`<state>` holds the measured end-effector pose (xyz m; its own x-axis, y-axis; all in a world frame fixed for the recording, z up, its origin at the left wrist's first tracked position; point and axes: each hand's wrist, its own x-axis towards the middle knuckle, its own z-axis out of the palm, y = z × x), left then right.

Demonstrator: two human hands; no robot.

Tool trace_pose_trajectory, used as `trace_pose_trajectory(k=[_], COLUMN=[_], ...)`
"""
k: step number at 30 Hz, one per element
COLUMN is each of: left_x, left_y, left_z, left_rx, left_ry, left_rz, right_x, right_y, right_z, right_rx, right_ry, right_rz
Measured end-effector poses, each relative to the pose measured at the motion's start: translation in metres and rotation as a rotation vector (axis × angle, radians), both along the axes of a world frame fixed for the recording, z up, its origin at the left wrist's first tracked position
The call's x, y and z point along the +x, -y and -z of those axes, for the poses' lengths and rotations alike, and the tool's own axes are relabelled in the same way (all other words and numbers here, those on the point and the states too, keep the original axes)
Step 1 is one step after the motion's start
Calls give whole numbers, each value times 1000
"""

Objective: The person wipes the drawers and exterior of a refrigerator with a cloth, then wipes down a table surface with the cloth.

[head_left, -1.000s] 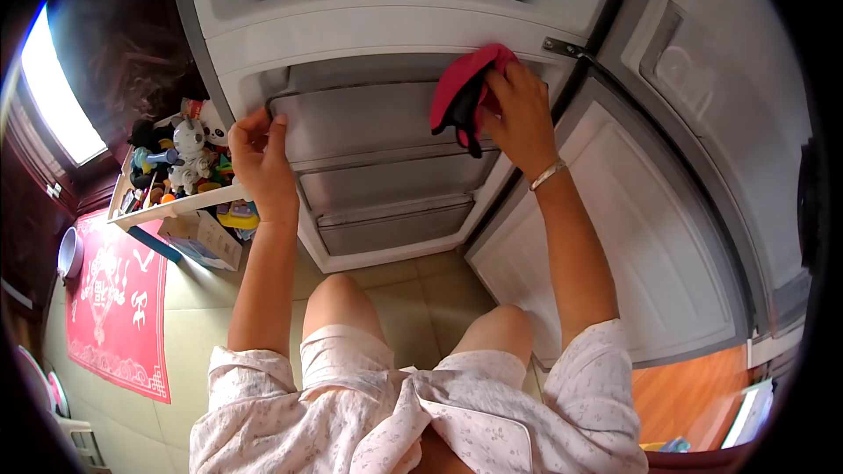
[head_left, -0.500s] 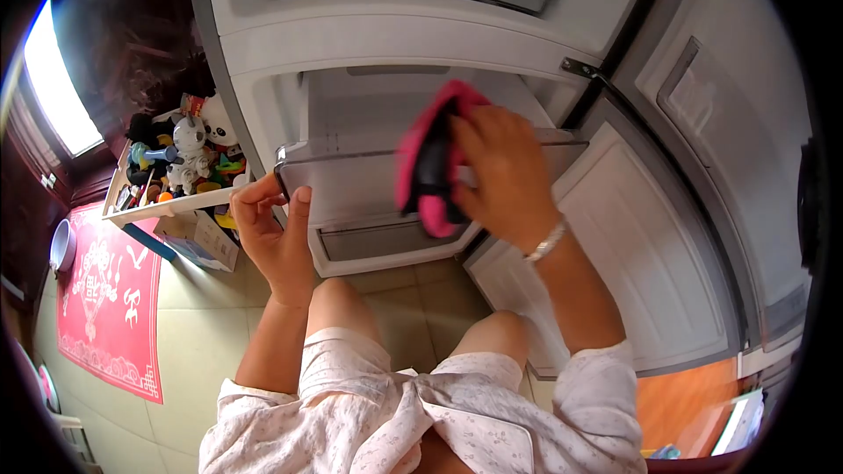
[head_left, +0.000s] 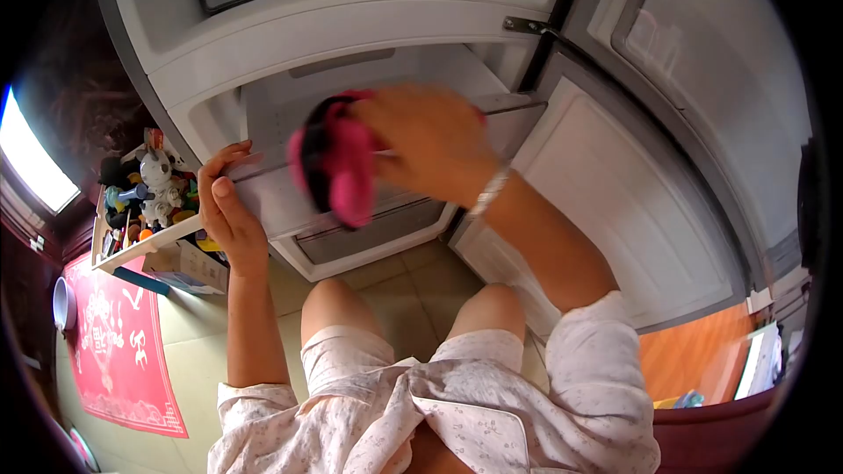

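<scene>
A pink and black cloth item (head_left: 338, 162), blurred by motion, hangs from my right hand (head_left: 430, 140), whose fingers are closed on it. Both are over the front of a pulled-out, translucent freezer drawer (head_left: 509, 127). At the drawer's left front corner is my left hand (head_left: 230, 202), its thumb apart from its curved fingers; they touch the drawer's edge. The cloth item hides part of the drawer front. Below it, a lower drawer (head_left: 373, 233) sits inside the white freezer compartment.
The lower fridge door (head_left: 606, 202) stands open at the right, below a hinge (head_left: 527, 25). On the left are a box of toys (head_left: 149, 250), a cardboard box (head_left: 186, 265), a red mat (head_left: 123, 342) and a basin (head_left: 63, 303). My knees are just below the freezer.
The upper freezer drawer has come out towards me. My right hand has carried the pink and black item left and down across its front. The view has shifted.
</scene>
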<state>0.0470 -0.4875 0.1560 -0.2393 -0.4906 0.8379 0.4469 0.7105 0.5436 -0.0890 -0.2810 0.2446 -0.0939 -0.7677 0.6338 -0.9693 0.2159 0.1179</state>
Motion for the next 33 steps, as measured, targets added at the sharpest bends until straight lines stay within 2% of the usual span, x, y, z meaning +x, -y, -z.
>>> trace_pose_trajectory(k=[2,6,8,11,13,15,17,19,21,23,26,28,30,32,33], left_x=[1,4,5,9,9,8,7,12,14,19,15,15,14,13,12], left_y=[-3,-7,-15,-24,-27,-30,-30,-25,-27,-29,-38,-38,-36,-35,-35], left_z=[-1,-8,-18,-20,-20,-19,-16,-12,-12,-17,-17,-15,-12,-11,-10], left_rx=[-7,-103,-318,-215,-231,-253,-323,-313,-457,-642,-651,-632,-638,-640,-639], left_ry=[-2,20,61,171,170,171,-47,-70,-110,106,107,270,274,278,268], left_rz=[-1,-102,-335,-235,-275,-308,-246,-219,-165,-243,-319,-465,-474,-484,-479], right_x=[-21,-43,-41,-17,11,37,59,63,59,43,21,-1,-27,-50,-58], right_y=[-32,-65,-66,-47,-16,23,55,62,61,42,-5,-38,-71,-94,-99], right_z=[4,11,17,23,28,40,50,54,64,80,91,101,112,117,125], right_rx=[-12,-139,-215,-223,-237,-262,-342,-390,-431,-346,-204,-169,-209,-415,-411], right_ry=[-62,-118,-136,-170,-81,-111,-209,-201,-194,-238,-176,-213,-83,-66,-63], right_rz=[114,150,230,271,80,-35,-109,-145,-187,-185,-112,61,220,321,319])
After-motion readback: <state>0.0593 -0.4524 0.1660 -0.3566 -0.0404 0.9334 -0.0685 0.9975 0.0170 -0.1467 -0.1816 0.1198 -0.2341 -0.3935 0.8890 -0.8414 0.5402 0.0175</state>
